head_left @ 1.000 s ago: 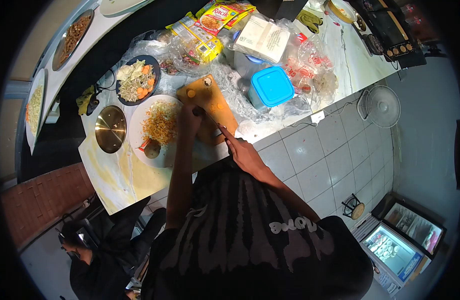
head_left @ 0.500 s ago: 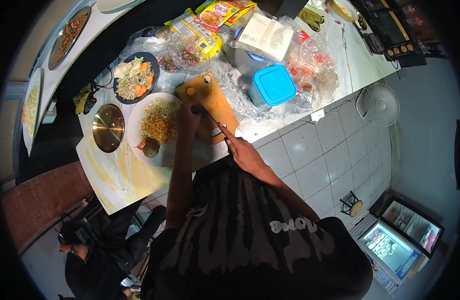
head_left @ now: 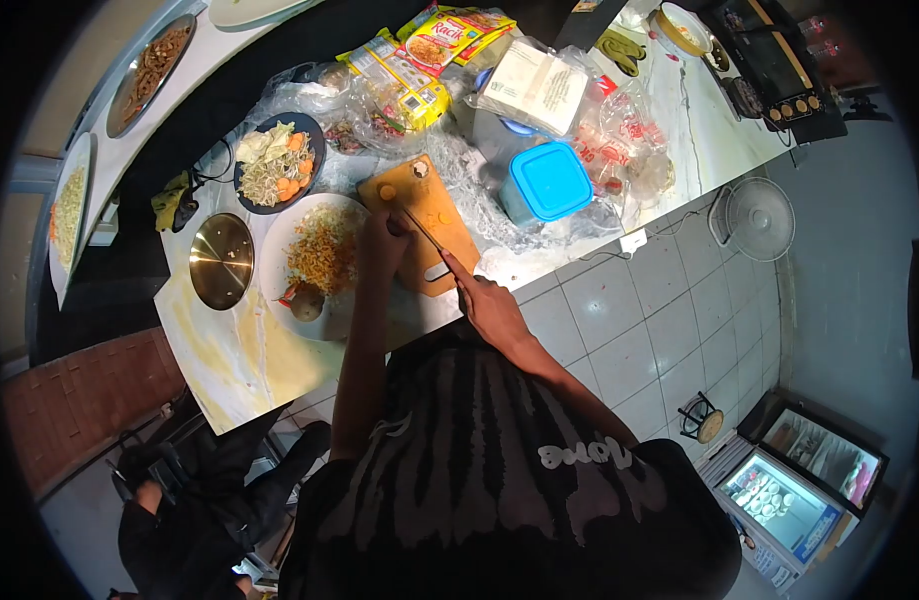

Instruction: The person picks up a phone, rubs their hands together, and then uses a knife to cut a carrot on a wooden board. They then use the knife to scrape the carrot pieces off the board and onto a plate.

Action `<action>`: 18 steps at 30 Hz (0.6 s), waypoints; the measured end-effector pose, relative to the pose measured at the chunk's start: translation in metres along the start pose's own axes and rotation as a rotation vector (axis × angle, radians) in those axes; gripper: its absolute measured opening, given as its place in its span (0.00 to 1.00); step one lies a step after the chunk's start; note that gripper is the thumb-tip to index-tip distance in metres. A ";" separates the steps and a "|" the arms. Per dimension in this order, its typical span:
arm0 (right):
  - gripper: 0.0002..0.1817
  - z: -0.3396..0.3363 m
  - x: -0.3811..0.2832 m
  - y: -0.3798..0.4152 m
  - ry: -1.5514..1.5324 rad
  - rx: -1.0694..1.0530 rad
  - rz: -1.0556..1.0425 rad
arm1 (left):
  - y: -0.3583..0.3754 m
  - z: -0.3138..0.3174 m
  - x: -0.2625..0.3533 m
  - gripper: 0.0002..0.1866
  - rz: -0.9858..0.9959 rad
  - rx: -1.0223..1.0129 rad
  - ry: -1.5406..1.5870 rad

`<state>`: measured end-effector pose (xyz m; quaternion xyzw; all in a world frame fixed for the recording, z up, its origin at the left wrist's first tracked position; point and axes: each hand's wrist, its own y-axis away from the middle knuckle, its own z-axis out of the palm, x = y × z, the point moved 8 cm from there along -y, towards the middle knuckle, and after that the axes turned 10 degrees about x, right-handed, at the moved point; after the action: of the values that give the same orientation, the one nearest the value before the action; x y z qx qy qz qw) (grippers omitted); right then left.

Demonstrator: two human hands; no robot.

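My right hand (head_left: 488, 308) is closed round the handle of a knife (head_left: 426, 230), whose blade lies slantwise over a wooden cutting board (head_left: 450, 235). Beside the blade tip, my left hand (head_left: 383, 238) rests at the board's left edge with its fingers curled down; what they hold is hidden. Small orange slices (head_left: 444, 217) lie on the board, along with a pale round piece (head_left: 420, 170) at its far end. To the left of my left hand sits a wide white plate (head_left: 275, 250) of shredded orange and pale food (head_left: 320, 250).
A dark plate of vegetables (head_left: 277, 165) and a shiny metal bowl (head_left: 222, 262) stand at left. Beyond the board are plastic bags, yellow seasoning packets (head_left: 445, 40) and a blue-lidded tub (head_left: 550, 182). A person in dark clothes (head_left: 200, 520) is at lower left.
The view has shifted slightly, so the table items sit a little lower and further right. The knife stays in my right hand, and my left hand remains by the blade tip.
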<state>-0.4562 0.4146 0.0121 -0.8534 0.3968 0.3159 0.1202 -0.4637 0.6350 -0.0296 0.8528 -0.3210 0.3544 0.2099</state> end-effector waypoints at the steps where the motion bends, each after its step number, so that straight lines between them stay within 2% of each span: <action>1: 0.33 -0.002 0.001 -0.001 0.002 0.005 -0.005 | 0.001 0.000 -0.001 0.13 0.005 0.005 0.003; 3: 0.30 -0.001 0.010 0.000 -0.246 -0.063 0.154 | 0.006 -0.007 0.013 0.15 0.141 0.052 0.077; 4: 0.30 -0.006 0.012 -0.001 -0.245 -0.057 0.150 | 0.008 -0.008 0.016 0.15 0.147 0.055 0.078; 6: 0.28 -0.001 0.017 0.005 -0.442 -0.213 0.281 | 0.011 -0.007 0.019 0.17 0.141 0.043 0.064; 7: 0.28 0.005 0.023 0.007 -0.440 -0.209 0.282 | 0.010 -0.008 0.020 0.17 0.145 0.042 0.067; 9: 0.28 0.000 0.018 0.001 -0.602 -0.017 0.071 | 0.006 -0.003 0.017 0.20 0.133 -0.027 0.071; 10: 0.28 -0.001 0.020 0.001 -0.598 -0.013 0.064 | 0.004 -0.003 0.016 0.20 0.139 -0.021 0.075; 12: 0.28 -0.001 0.027 0.001 -0.648 -0.051 0.143 | 0.004 -0.004 0.029 0.21 0.335 -0.011 0.129; 13: 0.28 -0.004 0.027 -0.001 -0.643 -0.046 0.130 | 0.003 -0.004 0.028 0.21 0.344 0.000 0.134; 15: 0.28 -0.012 0.027 -0.002 -0.673 0.009 0.114 | 0.016 -0.011 0.052 0.21 0.667 0.046 0.208; 16: 0.28 -0.014 0.028 -0.002 -0.668 0.016 0.107 | 0.013 -0.014 0.056 0.21 0.672 0.055 0.211; 18: 0.28 -0.020 0.030 0.000 -0.636 0.006 0.103 | 0.010 0.001 0.055 0.20 0.617 -0.136 0.000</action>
<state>-0.4324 0.3877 0.0089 -0.6903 0.3831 0.5712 0.2247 -0.4410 0.6054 0.0118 0.6994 -0.5874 0.3790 0.1490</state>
